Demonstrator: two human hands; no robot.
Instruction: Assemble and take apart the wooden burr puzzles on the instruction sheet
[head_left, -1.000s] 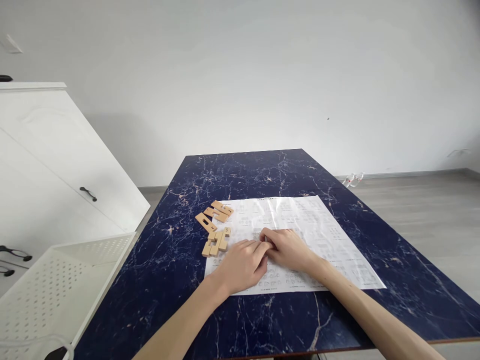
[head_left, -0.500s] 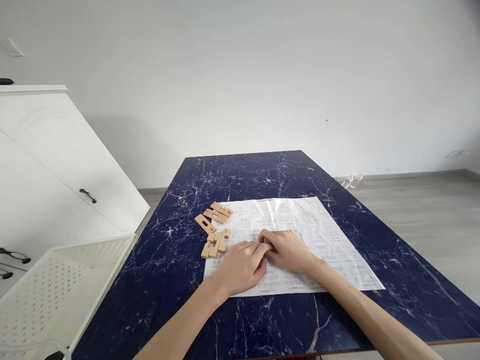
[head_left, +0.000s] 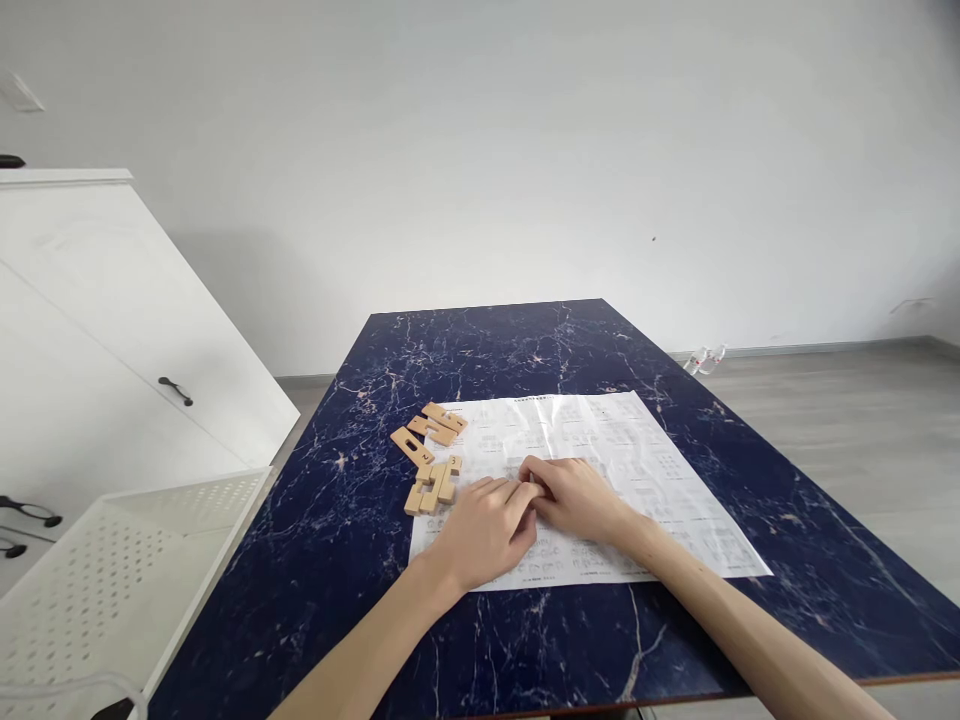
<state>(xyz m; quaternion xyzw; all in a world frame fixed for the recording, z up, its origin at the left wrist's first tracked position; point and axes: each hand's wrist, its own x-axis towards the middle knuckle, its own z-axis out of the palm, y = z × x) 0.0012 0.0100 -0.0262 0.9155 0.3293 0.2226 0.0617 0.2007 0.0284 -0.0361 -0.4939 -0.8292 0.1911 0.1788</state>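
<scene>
Over a printed paper sheet [head_left: 675, 490], my left hand [head_left: 484, 528] and my right hand [head_left: 576, 497] meet at the fingertips. Both have their fingers curled and pressed together. Whatever lies between them, if anything, is hidden by the fingers. Just left of my left hand is a group of light wooden puzzle pieces [head_left: 445, 487], one marked 3. Behind it lies a flat slotted wooden piece [head_left: 422, 456] marked 2. Further back, notched wooden pieces [head_left: 444, 435] lie close together across the sheet's left edge.
The sheet lies on a dark blue marbled table [head_left: 487, 350], with creases and glare on it. A white cabinet [head_left: 112, 300] and a white perforated panel [head_left: 112, 570] stand along the left. Clear plastic bottles [head_left: 705, 360] are beyond the table's right edge, near the wall.
The view tilts very slightly. My hands stay together in nearly the same place, and the wooden pieces keep their arrangement.
</scene>
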